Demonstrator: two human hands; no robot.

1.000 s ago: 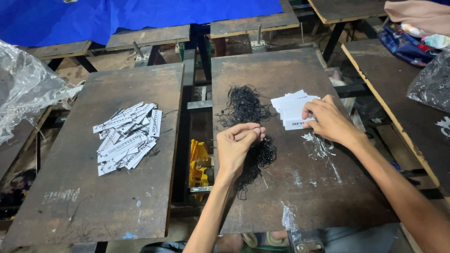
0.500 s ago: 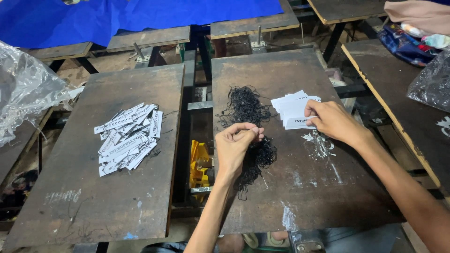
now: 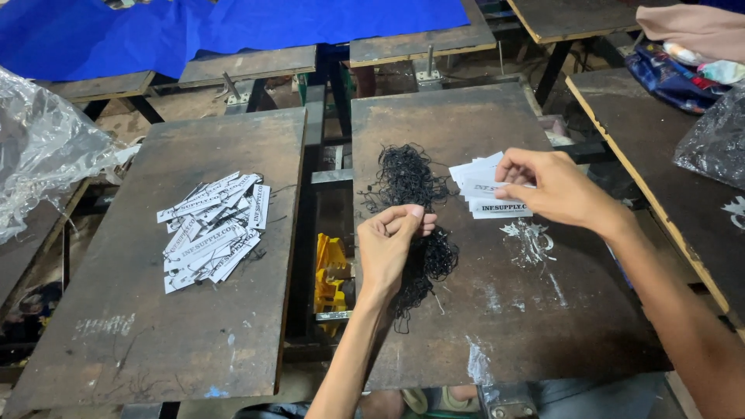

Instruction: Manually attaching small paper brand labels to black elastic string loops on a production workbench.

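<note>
Pinched fingertips of the left hand [image 3: 390,247] close on strands at the near side of the black string tangle [image 3: 415,209], while the right hand [image 3: 552,190] grips the top card of a small white tag stack [image 3: 485,190] just beside the tangle. Both lie on the right dark board [image 3: 497,326], whose near half and right edge are bare apart from white paint smears. A gap with a yellow object [image 3: 330,279] separates it from the left board [image 3: 116,341], where a heap of finished white tags [image 3: 211,229] sits mid-surface. Crumpled clear plastic [image 3: 43,159] hangs at far left; blue tarp [image 3: 233,31] covers benches behind.
</note>
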